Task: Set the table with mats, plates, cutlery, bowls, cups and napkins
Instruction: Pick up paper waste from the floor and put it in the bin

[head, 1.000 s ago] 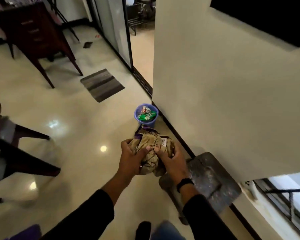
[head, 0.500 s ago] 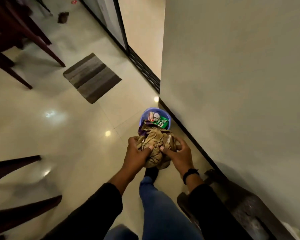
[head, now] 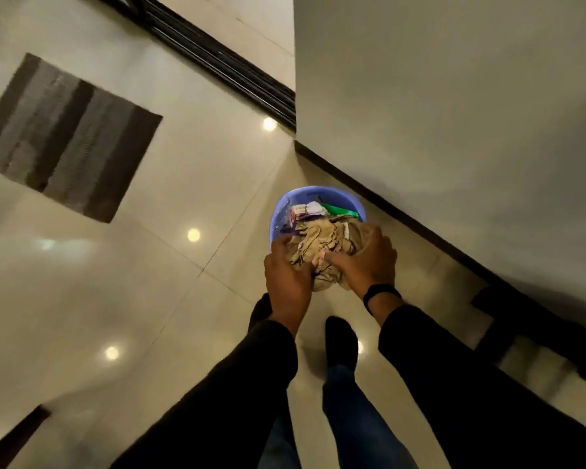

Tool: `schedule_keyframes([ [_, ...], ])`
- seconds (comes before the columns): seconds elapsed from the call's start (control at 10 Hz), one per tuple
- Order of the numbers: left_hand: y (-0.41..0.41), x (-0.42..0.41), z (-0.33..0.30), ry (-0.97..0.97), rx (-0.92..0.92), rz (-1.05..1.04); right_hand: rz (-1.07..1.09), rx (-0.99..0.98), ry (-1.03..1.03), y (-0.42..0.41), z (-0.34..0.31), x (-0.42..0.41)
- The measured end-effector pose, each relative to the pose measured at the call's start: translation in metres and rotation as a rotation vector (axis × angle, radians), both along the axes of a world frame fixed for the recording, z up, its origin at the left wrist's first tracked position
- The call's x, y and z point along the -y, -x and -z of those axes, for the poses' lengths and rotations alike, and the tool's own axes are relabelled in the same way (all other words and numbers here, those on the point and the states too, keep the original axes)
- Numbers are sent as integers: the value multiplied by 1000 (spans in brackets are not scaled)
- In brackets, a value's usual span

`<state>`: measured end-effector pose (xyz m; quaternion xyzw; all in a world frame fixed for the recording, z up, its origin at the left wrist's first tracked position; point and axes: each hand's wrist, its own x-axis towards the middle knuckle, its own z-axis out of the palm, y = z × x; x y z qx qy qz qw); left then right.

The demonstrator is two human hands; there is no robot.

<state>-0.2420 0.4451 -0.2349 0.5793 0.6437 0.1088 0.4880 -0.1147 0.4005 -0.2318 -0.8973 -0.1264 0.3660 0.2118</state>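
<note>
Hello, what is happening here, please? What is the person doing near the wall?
A person is standing over a small blue bin on the floor beside the wall. Both the left hand and the right hand grip a crumpled ball of brown paper, held just above the bin's opening. The bin already holds some wrappers. No table or tableware is in view.

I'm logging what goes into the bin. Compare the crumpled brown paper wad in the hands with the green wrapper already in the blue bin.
The brown paper wad is tan and dull; the green wrapper is bright green. The wad is large, covering much of the blue bin; the wrapper shows only as a small strip. The left hand and right hand grip the wad at the bin's mouth, while the wrapper lies loose inside. Both look like discarded packaging.
</note>
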Motion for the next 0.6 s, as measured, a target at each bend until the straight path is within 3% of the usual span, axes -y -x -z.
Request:
schedule_keyframes([
  [0.2,-12,-30,98,-68,-67,292,-65,139,188,10,85,-20],
  [0.3,-14,-45,112,-19,-140,417,-80,121,257,12,98,-22],
  [0.5,-11,-72,65,-9,-319,539,-81,82,286,15,50,-29],
  [0.6,-15,-83,16,-83,-245,517,-89,174,263,10,-4,-43],
])
